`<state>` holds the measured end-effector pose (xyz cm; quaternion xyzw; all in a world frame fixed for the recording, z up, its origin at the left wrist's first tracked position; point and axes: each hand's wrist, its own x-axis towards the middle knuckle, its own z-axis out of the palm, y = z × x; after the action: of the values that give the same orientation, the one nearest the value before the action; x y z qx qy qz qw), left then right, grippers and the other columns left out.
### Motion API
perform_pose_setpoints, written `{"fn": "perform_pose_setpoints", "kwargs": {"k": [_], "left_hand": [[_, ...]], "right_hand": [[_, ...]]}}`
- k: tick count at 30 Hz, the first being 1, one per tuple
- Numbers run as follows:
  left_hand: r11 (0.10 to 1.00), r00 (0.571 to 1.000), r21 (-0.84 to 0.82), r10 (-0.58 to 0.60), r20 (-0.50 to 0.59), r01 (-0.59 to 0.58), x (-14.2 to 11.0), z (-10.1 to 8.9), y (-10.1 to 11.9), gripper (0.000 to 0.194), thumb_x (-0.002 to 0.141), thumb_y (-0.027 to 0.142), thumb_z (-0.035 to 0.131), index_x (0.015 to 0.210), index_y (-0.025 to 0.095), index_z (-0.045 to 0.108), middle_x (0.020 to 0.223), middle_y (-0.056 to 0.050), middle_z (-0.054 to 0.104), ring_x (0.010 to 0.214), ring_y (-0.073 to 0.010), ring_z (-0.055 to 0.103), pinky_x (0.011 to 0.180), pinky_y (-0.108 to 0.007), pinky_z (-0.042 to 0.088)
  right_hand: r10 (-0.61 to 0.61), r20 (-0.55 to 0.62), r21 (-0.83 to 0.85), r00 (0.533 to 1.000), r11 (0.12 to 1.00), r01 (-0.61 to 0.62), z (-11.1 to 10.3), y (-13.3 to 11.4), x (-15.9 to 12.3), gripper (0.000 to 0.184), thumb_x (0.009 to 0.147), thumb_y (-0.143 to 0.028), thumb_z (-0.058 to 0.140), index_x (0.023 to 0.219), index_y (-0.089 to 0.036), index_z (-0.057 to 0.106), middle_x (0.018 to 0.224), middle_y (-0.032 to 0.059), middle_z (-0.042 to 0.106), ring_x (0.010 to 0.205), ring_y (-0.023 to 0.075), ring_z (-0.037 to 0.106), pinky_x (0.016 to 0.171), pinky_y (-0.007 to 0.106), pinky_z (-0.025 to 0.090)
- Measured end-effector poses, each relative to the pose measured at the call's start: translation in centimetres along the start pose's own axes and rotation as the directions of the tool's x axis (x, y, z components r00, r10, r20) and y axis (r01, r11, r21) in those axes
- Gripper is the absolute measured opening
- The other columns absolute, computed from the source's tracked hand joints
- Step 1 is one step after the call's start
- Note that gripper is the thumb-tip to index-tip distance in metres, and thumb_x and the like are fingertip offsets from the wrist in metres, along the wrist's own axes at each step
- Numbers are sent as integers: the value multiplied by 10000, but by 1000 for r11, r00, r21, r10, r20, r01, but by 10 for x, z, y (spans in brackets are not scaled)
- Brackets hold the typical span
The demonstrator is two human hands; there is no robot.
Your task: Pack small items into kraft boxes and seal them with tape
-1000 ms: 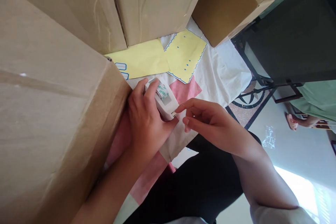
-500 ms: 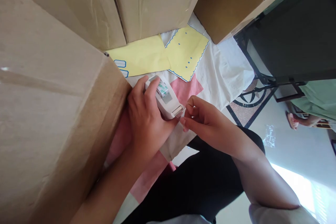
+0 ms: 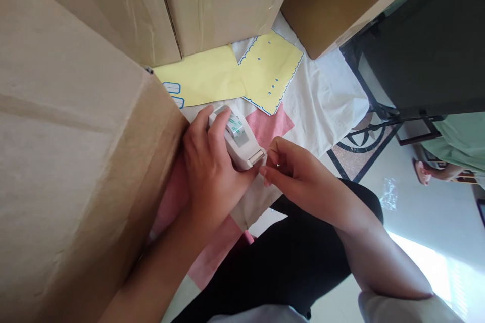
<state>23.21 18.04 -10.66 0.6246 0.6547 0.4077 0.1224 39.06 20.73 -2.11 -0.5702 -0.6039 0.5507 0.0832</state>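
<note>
My left hand is wrapped round a white tape dispenser, holding it tilted above the cloth. Inside its body shows a roll of clear tape with green print. At the dispenser's cutting end, my right hand is closed in a pinch on what looks like the loose end of the tape; the fingers mostly hide it. Beyond the hands lie two yellow paper pieces with blue outlines: a long one and a scallop-edged one, overlapping.
A large cardboard box stands close on the left, with more boxes behind and another box at back right. A pink and white cloth covers the floor. A dark panel and another person's foot are at right.
My right fingers have shifted slightly closer to the dispenser's cutting end. My left hand keeps its hold, and the view has moved a little.
</note>
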Motion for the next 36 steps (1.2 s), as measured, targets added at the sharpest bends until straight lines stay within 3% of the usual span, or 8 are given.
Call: {"fn": "perform_pose_setpoints", "kwargs": {"k": [6,12,16,19,21,24,30,36], "left_hand": [[1000,1000,-24,12,7,-12,0,0,-1,841,799,433,777,1495,203,365,1530,-201,415,1410,-414,435,1141,-556,408],[1000,1000,0,16,18,-16,0,0,-1,815,814,437,763,1491,194,378,1530,-201,431,1409,-404,445,1141,-540,405],[1000,1000,-2,26,12,-26,0,1,-2,822,820,484,755,1486,174,388,1525,-212,443,1406,-408,453,1138,-538,408],[1000,1000,-13,28,6,-28,-1,1,-2,864,789,543,776,1473,162,412,1528,-217,447,1399,-398,465,1155,-523,409],[1000,1000,-10,14,2,-14,-1,1,-2,859,797,564,763,1477,176,410,1533,-211,443,1403,-396,466,1154,-526,413],[1000,1000,5,0,13,0,-1,2,-2,844,811,536,754,1492,199,386,1540,-198,433,1422,-402,445,1148,-544,412],[1000,1000,-18,12,20,-12,0,1,-2,879,773,453,807,1496,208,373,1540,-195,413,1416,-409,438,1152,-557,404],[1000,998,-8,7,57,-7,-1,-1,-1,874,809,515,764,1514,209,348,1559,-195,395,1438,-417,415,1168,-559,388]], "right_hand": [[-108,17,167,994,980,104,-3,-1,-2,327,935,-283,659,818,-227,358,756,-23,486,691,127,521,578,259,380],[-46,39,-76,998,996,49,-6,3,4,330,940,-219,602,757,-214,326,722,-24,465,684,121,490,570,266,331],[-96,48,70,994,993,93,-5,2,2,386,932,-247,648,753,-218,307,710,-28,452,694,123,512,588,262,368],[-207,-47,232,977,949,212,4,-1,-2,435,935,-321,688,756,-226,303,745,-8,534,706,133,549,635,286,428],[-241,-109,234,964,937,261,10,-1,-4,423,954,-335,668,749,-227,315,765,8,570,711,141,562,650,303,442],[-207,-171,153,963,960,233,12,2,-2,406,964,-282,636,732,-221,308,749,7,549,717,143,564,644,303,426],[-50,-64,-4,997,999,50,3,8,4,375,898,-187,646,719,-214,318,679,-24,437,698,139,537,577,276,351],[-146,-91,152,985,976,159,1,2,-3,449,906,-263,696,733,-221,284,678,-27,455,632,116,468,563,271,344]]}}
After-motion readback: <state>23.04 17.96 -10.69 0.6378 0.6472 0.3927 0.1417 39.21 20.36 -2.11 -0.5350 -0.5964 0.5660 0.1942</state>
